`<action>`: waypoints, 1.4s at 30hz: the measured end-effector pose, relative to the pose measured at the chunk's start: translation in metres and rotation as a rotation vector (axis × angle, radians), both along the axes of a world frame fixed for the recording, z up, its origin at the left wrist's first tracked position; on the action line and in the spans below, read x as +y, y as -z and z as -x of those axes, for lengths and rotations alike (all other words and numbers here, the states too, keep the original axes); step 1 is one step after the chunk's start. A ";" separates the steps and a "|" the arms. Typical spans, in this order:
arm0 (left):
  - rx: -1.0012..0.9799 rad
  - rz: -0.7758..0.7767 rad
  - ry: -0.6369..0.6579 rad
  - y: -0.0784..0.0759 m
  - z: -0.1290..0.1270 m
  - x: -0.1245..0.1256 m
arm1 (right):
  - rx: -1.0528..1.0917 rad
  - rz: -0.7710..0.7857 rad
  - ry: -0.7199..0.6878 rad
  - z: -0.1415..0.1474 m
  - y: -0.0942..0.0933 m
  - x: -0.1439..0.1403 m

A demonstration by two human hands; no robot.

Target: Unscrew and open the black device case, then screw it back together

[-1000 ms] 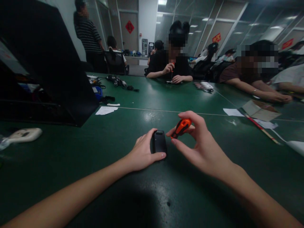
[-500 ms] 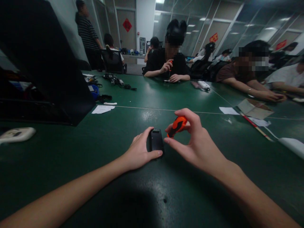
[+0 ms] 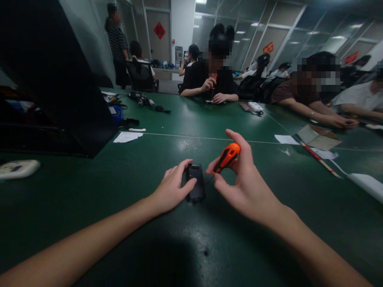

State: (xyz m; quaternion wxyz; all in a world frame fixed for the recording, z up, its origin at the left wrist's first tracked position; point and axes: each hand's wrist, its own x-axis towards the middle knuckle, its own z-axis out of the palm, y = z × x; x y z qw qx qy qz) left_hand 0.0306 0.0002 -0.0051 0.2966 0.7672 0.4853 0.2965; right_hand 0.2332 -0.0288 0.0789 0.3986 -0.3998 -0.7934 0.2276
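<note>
My left hand [image 3: 172,189] pins the small black rectangular device [image 3: 196,182] flat on the green tabletop [image 3: 89,191]; my right hand [image 3: 242,183] pinches the orange-handled screwdriver [image 3: 226,157], slanting down-left toward the device's right edge.

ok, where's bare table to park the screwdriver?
Bare green table right of the right hand, up to the paper scraps and cardboard piece. Also bare between the left hand and the white device. Crowded around the black device under the orange screwdriver.
</note>
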 end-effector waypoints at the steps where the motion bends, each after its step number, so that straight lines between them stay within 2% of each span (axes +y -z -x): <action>1: 0.015 -0.001 0.023 0.000 0.001 0.000 | 0.016 0.010 -0.007 -0.001 0.002 0.000; 7: 0.054 0.007 0.137 0.000 0.008 0.000 | 0.033 0.046 -0.044 -0.002 0.010 0.003; 13: 0.022 -0.011 0.104 -0.003 0.007 -0.002 | 0.051 0.083 -0.104 -0.004 0.008 0.009; 18: -0.009 -0.009 0.096 -0.001 0.005 -0.004 | 0.009 -0.002 -0.028 -0.010 -0.005 0.008; 22: -0.038 -0.006 0.073 0.003 0.002 -0.005 | 0.032 0.007 -0.066 -0.010 -0.011 0.003; 25: -0.053 -0.006 0.067 0.004 0.001 -0.006 | 0.015 -0.036 -0.085 -0.008 -0.010 0.001; 29: -0.109 0.049 0.068 0.002 0.003 -0.002 | -0.116 -0.164 0.020 -0.008 -0.010 0.000; 31: -0.164 0.102 0.079 0.001 0.004 0.001 | -0.114 -0.142 0.020 -0.009 -0.012 -0.001; 35: -0.260 0.172 0.080 -0.001 0.004 0.005 | -0.043 -0.040 -0.091 -0.006 -0.014 -0.004; 40: -0.275 0.177 0.039 -0.002 0.002 0.004 | -0.101 -0.170 -0.018 -0.002 -0.007 -0.004; 42: -0.271 0.171 0.022 -0.003 0.001 0.003 | -0.086 -0.160 -0.009 -0.001 -0.005 -0.003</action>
